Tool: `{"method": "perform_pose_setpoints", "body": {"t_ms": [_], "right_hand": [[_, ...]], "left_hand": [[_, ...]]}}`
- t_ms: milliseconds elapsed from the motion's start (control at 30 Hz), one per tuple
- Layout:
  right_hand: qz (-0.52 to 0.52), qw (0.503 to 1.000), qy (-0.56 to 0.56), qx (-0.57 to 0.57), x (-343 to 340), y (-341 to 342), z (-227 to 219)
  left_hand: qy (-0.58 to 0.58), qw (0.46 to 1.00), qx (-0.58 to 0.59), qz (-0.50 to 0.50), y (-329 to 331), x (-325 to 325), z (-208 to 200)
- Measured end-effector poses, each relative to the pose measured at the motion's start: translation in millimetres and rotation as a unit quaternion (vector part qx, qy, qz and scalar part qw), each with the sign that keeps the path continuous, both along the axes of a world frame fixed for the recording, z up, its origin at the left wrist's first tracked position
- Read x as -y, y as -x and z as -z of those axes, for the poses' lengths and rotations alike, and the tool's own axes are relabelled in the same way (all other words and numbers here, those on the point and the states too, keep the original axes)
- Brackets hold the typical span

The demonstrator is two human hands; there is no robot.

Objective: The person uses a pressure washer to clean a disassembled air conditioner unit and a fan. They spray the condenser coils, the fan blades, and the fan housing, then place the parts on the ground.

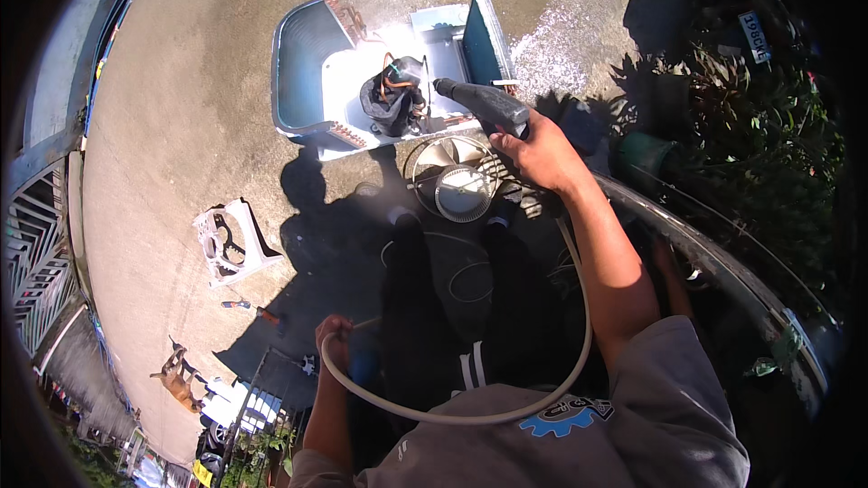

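Note:
My right hand (542,152) is wrapped round a black spray gun (488,103), its nozzle pointing left over an opened air conditioner chassis (339,146). A bright white streak shows just off the nozzle tip. Inside the chassis stands a compressor (394,107) in a dark wrap with copper pipes, between two blue-edged coil sides. White glare hides part of the base. A pale hose (488,418) loops across my front, and my left hand (334,333), low on the left, is closed on it. Between my feet and the chassis lie a fan blade (440,154) and a round blower wheel (464,194).
A white plastic housing (233,244) lies on the concrete at left, with screwdrivers (237,305) near it. A brown dog (179,381) is farther lower left. Plants (759,145) and a curb (705,239) border the right. Wet, glittering ground (561,45) spreads beyond the chassis.

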State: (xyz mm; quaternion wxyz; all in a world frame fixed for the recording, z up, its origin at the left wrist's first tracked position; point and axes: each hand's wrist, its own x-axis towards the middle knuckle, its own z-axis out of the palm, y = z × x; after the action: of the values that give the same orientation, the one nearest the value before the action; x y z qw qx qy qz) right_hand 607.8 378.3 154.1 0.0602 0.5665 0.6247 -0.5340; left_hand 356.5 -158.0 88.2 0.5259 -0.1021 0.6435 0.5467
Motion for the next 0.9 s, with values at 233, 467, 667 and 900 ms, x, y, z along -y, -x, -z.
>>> {"method": "perform_pose_setpoints", "body": {"t_ms": [233,467,667,900], "right_hand": [[0.194,0.973,0.093,-0.085,26,-75,21],[0.293,0.933,0.116,-0.176,47,-113,64],[0.26,0.943,0.118,-0.174,58,-125,94],[0.23,0.953,0.105,-0.166,59,-122,77]], "left_hand": [[-0.014,0.999,0.039,0.024,-75,-19,17],[-0.004,1.0,0.009,-0.007,-119,-27,7],[0.009,1.0,-0.01,-0.012,-136,-3,-5],[-0.019,0.999,0.023,-0.015,-152,24,0]]}}
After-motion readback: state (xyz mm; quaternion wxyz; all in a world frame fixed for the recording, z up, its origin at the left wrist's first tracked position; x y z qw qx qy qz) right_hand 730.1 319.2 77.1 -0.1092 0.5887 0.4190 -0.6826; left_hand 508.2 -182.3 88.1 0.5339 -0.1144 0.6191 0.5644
